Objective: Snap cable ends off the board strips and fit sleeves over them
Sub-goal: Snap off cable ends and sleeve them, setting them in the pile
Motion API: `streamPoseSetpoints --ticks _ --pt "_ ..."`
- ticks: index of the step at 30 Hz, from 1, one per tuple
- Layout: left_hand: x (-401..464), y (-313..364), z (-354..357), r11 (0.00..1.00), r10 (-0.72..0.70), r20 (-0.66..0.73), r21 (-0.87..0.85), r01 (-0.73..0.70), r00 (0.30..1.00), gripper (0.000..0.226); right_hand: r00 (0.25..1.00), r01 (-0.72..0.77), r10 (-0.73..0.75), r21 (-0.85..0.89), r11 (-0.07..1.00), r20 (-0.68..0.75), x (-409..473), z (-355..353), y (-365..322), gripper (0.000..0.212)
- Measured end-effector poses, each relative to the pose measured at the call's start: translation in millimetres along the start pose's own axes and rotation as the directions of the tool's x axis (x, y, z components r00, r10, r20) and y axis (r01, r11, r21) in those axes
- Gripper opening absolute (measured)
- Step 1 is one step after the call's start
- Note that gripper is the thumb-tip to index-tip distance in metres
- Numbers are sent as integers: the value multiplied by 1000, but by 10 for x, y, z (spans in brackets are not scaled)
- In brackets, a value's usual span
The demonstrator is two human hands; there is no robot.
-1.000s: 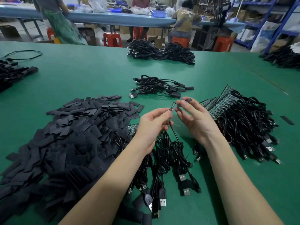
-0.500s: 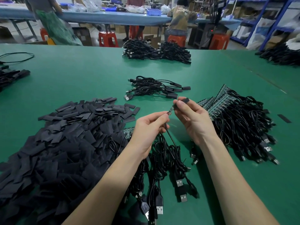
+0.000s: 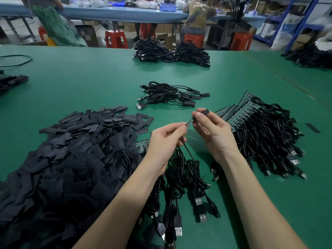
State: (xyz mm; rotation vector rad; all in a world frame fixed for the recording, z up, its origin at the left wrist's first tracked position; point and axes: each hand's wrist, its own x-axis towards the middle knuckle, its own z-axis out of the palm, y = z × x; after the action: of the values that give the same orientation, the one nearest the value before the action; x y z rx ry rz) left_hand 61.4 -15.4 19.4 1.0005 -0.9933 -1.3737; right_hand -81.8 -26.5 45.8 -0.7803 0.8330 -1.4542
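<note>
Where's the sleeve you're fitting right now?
Centre of the head view: the right hand pinches the sleeve just above the left hand, which holds the cable end.

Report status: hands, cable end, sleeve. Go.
Left hand pinches cable just below small board end. Right hand pinches black sleeve, its mouth at the board tip, not yet over. Nothing between them.
</note>
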Motion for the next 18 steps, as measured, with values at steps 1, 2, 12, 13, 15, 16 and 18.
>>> streamPoseSetpoints --ticks 1,2,12,13,15,16,18 --pt "1 -4 4 1000 7 -3 9 -7 1000 15 1000 -2 2 -1 1000 2 -2 0 3 24" --pt "-1 -8 7 1000 16 -9 24 -16 1000 14 1000 -3 3 -5 1000 2 -2 -4 1 24" --pt "-9 -28 3 996 38 1 82 -38 999 14 999 -6 7 -31 999 38 1 -50 -24 17" --pt "-9 -26 1 995 43 2 92 -43 999 15 999 -11 13 -42 999 45 -1 -60 -27 17" --pt "-14 -21 -6 992 58 0 115 -58 998 16 998 -28 32 -74 997 55 -4 -74 -40 18" --pt "-19 -13 -10 990 66 -1 127 -66 998 17 997 -38 43 -91 995 58 -6 -76 -46 18" --pt "-23 9 -16 984 80 4 159 -80 997 18 996 -56 63 -113 992 60 -13 -88 -63 16"
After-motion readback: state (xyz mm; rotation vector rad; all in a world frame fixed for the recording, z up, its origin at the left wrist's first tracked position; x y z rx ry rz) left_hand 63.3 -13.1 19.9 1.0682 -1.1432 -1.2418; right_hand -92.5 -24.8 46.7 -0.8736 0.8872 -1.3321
